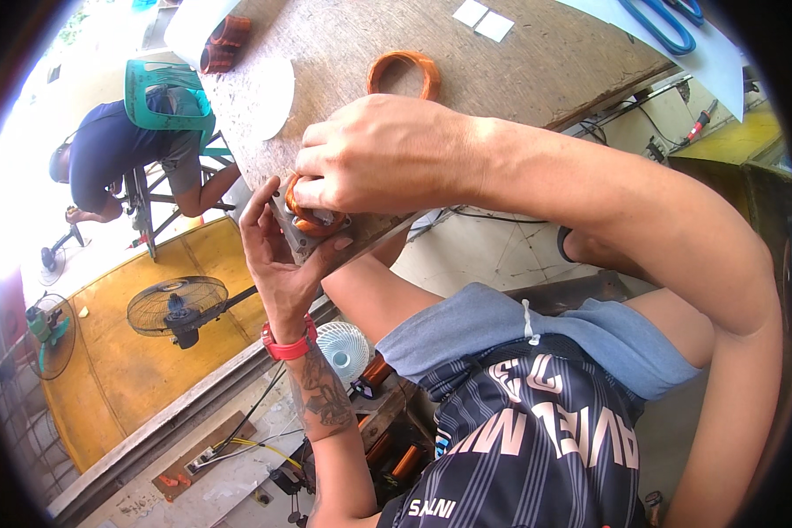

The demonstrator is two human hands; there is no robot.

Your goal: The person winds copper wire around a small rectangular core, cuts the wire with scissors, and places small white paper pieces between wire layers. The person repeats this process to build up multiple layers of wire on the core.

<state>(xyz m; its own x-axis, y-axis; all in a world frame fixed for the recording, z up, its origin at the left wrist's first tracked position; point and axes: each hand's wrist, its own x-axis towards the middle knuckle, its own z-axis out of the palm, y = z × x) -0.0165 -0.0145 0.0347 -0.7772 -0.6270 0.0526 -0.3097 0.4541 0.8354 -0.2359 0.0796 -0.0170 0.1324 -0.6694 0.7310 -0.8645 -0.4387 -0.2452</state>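
At the table's near left corner, my left hand (277, 251), with a red watch on its wrist, is curled around a grey metal motor stator (301, 239). Copper windings (312, 220) sit in the stator. My right hand (370, 154) reaches across from the right, its fingers bent down onto the copper windings. The fingertips and part of the stator are hidden behind that hand. Just beyond it lies a loose ring of copper wire (429, 75) on the wooden table (343, 44).
More copper coils (224, 44) and a white sheet (268, 97) lie at the table's left. White squares (482, 19) and blue-handled scissors (656, 26) are farther back. A pedestal fan (180, 308) stands left, and a person (114, 150) bends by a green chair (163, 97).
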